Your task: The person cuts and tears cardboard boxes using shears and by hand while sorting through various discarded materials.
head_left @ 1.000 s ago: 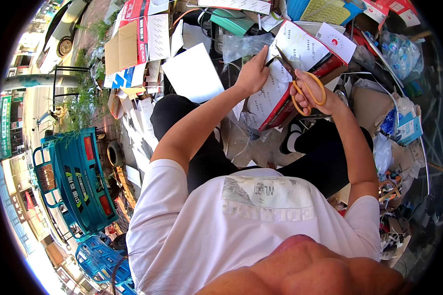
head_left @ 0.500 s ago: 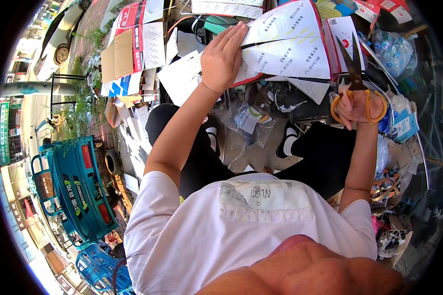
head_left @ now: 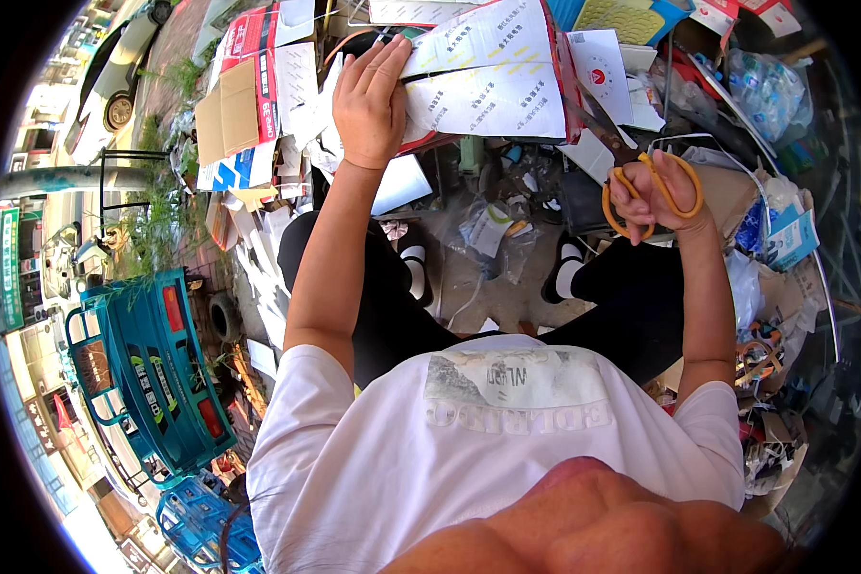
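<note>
Step looks like steadying the white-and-red carton (head_left: 488,86), beyond the bare ground's (head_left: 521,311) far edge. Left hand (head_left: 371,103) flat at carton's left end; can't tell if pinching. Right hand (head_left: 656,197) wrapped round scissors (head_left: 624,149). Any cut calls for blades clear of left hand. Outdoors; teal vehicle (head_left: 148,373) left.

From my remote feed I list: white carton (head_left: 493,81), rows of dark and yellow characters; red box (head_left: 253,38), white characters; card (head_left: 601,100), round red emblem (head_left: 598,77). Further entries: shirt (head_left: 488,464), faded chest lettering (head_left: 518,375), upside down to me; cart (head_left: 148,368), pale characters on its teal side; green sign (head_left: 10,263) at the left edge, white characters running down it.
</note>
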{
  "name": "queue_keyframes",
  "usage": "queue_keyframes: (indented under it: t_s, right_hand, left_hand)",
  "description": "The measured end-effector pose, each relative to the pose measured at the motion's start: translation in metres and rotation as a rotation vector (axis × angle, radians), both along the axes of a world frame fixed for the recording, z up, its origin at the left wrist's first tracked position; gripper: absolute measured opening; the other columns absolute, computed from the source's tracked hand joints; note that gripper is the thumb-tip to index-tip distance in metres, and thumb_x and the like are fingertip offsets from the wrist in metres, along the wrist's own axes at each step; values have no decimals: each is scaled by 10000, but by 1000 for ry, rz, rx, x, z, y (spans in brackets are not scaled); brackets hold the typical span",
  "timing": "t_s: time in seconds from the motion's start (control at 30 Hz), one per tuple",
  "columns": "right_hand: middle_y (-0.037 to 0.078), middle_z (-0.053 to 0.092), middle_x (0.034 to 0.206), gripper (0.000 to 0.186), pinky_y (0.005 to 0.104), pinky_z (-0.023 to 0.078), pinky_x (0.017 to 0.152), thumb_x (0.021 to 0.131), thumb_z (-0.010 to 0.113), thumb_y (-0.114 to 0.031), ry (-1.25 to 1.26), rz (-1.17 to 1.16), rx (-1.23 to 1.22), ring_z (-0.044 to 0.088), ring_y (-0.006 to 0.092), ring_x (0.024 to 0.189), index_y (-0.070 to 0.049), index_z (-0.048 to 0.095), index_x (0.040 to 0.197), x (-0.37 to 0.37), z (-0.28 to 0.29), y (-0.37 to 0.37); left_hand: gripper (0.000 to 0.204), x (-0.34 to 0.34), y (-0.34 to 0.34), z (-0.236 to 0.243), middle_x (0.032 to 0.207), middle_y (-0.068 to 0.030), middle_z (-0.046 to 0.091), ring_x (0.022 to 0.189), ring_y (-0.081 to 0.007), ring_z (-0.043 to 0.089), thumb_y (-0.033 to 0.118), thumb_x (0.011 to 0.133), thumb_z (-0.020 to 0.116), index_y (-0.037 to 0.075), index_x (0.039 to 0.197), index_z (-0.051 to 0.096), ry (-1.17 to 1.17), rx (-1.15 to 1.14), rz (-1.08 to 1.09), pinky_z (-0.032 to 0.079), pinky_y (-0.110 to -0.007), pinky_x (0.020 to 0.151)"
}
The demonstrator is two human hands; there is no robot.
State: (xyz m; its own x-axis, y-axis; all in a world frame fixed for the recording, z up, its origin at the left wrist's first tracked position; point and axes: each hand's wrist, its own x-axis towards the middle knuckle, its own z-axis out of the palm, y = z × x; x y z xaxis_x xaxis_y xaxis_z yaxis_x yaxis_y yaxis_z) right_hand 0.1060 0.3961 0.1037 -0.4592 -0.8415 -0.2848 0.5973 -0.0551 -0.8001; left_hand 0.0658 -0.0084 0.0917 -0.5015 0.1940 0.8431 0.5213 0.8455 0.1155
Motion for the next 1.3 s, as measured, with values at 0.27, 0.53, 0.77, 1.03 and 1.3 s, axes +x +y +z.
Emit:
queue_keyframes:
  t_s: [0.27, 0.53, 0.77, 1.03, 1.3]
  right_hand:
    - [-27, 417, 659, 741, 301, 546, 575, 903, 351, -766, -14, -205, -147, 455, 71, 520, -40, 494, 902, 5, -7, -37]
    - [-67, 357, 608, 615, 204, 396, 421, 949, 352, -703, -157, -312, -184, 382, 37, 462, -106, 430, 824, 4, 5, -48]
    - [-38, 445, 647, 407, 204, 359, 450, 966, 571, -452, 476, -571, 424, 401, 35, 499, -64, 518, 856, 7, -4, -54]
    - [8, 464, 742, 368, 276, 378, 630, 900, 696, -350, 809, -413, 729, 419, 101, 690, -4, 570, 918, -8, 13, -36]
    - [4, 487, 769, 493, 242, 469, 641, 830, 581, -507, 526, -117, 627, 507, 94, 656, -29, 548, 950, 4, 15, -14]
  left_hand:
    - [426, 7, 13, -4, 1207, -78, 679, 1109, -318, 630, -11, 780, 591, 87, 1188, 666, -42, -7, -106, 480, -452, 997]
    - [411, 5, 17, -7, 1186, -81, 687, 1090, -314, 643, -5, 784, 599, 82, 1180, 666, -34, -41, -78, 497, -443, 973]
    - [417, 2, 25, -9, 1192, -69, 684, 1089, -292, 641, 5, 789, 609, 92, 1194, 657, -8, -9, -6, 500, -435, 956]
    - [381, -6, 16, 12, 1189, 2, 692, 1184, -256, 579, 53, 853, 617, 191, 1203, 678, -49, -205, 17, 364, -488, 1091]
    - [231, -10, -14, 4, 1087, 67, 711, 1141, -206, 565, 191, 870, 652, 257, 1080, 722, -73, -128, 35, 261, -500, 1113]
